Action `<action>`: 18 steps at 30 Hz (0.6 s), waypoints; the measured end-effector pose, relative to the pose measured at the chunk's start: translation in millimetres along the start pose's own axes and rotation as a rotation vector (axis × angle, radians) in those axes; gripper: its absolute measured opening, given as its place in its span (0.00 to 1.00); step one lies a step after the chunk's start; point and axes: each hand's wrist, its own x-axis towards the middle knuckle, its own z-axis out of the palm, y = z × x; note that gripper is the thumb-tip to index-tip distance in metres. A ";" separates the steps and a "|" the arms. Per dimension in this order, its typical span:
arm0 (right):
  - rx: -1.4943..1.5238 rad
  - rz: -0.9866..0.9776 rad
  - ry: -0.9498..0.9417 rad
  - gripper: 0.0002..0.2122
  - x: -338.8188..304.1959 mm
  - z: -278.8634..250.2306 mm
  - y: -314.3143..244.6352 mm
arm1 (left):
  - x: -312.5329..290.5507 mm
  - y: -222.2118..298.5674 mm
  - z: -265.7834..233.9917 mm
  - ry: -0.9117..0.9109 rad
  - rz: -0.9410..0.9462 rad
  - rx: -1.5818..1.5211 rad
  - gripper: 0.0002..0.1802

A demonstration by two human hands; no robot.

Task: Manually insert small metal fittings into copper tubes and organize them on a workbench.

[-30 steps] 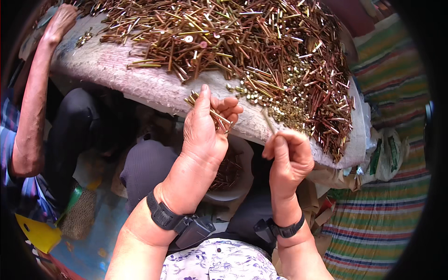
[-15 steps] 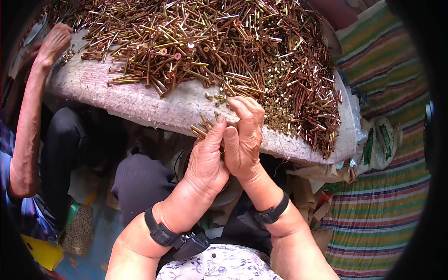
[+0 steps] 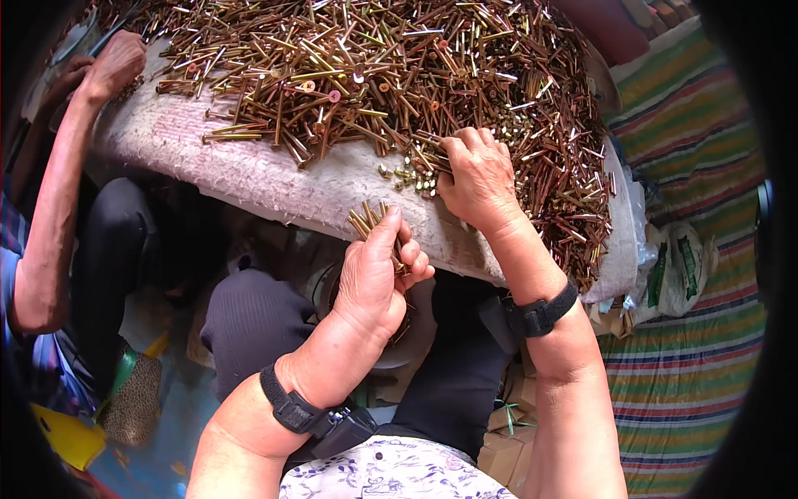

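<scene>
My left hand (image 3: 378, 270) is closed around a bunch of long brass-coloured screws (image 3: 366, 218), held just off the near edge of the table. Their ends stick out past the thumb. At the front of a big heap of similar screws (image 3: 332, 75), my right hand (image 3: 480, 179) reaches down with curled fingers. Screws (image 3: 430, 151) lie in its grip on the left side; its fingertips are partly hidden. Beside the right thumb sit several small shiny golden metal pieces (image 3: 405, 176).
A worn pale cloth covers the table (image 3: 208, 162). At the left, a co-worker's hand (image 3: 116, 62) is at the heap's edge. Beneath the table edge are cardboard boxes (image 3: 507, 449). A white sack (image 3: 686, 266) rests on the striped sheet (image 3: 682, 366) at right.
My right hand has parted from the left and moved up and right to the heap. The left hand keeps its bunch of screws in nearly the same place.
</scene>
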 end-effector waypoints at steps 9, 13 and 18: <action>-0.077 0.030 -0.203 0.12 12.8 -4.9 1.0 | 1.7 -0.7 -0.7 0.004 0.008 0.023 0.14; -0.104 0.032 -0.400 0.11 26.2 -15.4 -4.1 | 1.3 0.7 -0.9 0.016 0.007 0.047 0.14; -0.099 0.056 -0.446 0.10 27.3 -14.4 -1.7 | 2.5 0.3 -1.7 0.024 0.009 0.062 0.14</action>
